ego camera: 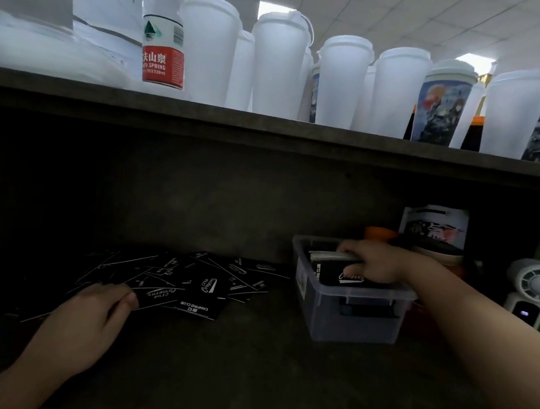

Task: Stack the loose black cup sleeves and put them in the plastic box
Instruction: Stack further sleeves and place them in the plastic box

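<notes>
Dark counter under shelf | my left hand, lower left, fingertips pinching edge of loose black sleeves | my right hand, centre right, gripping sleeve stack inside plastic box | white cups top.
</notes>
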Demonstrator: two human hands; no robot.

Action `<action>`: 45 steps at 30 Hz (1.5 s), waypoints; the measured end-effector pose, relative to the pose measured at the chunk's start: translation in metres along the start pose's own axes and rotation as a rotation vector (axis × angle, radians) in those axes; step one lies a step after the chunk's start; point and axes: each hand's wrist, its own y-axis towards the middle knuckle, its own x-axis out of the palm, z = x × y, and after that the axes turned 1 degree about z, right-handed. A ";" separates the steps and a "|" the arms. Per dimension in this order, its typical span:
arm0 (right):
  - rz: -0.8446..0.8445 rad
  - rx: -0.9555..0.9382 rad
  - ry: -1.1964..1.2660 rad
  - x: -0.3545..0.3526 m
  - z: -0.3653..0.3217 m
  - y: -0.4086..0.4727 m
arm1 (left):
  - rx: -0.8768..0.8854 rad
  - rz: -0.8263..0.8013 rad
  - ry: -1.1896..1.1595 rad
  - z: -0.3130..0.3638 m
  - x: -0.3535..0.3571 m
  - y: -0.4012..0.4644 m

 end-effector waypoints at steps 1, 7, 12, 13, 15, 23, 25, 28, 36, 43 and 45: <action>-0.043 0.010 0.005 -0.003 0.000 0.001 | -0.002 -0.004 0.005 0.000 0.000 0.000; -0.247 0.073 -0.048 0.002 -0.003 0.009 | -0.036 -0.043 0.046 -0.004 0.003 0.003; -0.173 0.067 -0.249 0.031 -0.001 0.026 | -0.027 -0.058 0.014 -0.001 -0.001 0.003; -0.164 0.084 -0.291 0.031 -0.001 0.028 | -0.027 -0.059 0.010 -0.001 -0.002 0.002; -0.158 0.111 -0.326 0.032 -0.003 0.029 | -0.025 -0.056 0.007 -0.001 -0.002 0.001; 0.420 0.096 0.317 0.010 -0.033 0.016 | -0.094 -0.043 -0.008 -0.002 0.002 0.005; 0.841 0.031 0.831 0.009 -0.071 0.006 | -0.093 -0.031 -0.001 -0.004 0.002 0.006; 0.979 -0.095 0.954 0.033 -0.135 -0.007 | -0.098 -0.016 0.001 -0.003 0.003 0.006; 0.477 0.007 0.522 0.133 -0.156 0.008 | -0.365 -0.151 -0.269 0.038 0.005 0.020; 0.396 0.014 0.722 0.135 -0.149 0.008 | -0.439 -0.280 -0.145 0.059 0.047 0.043; 0.445 -0.031 0.709 0.133 -0.151 0.012 | -0.456 -0.176 -0.252 0.057 0.045 0.040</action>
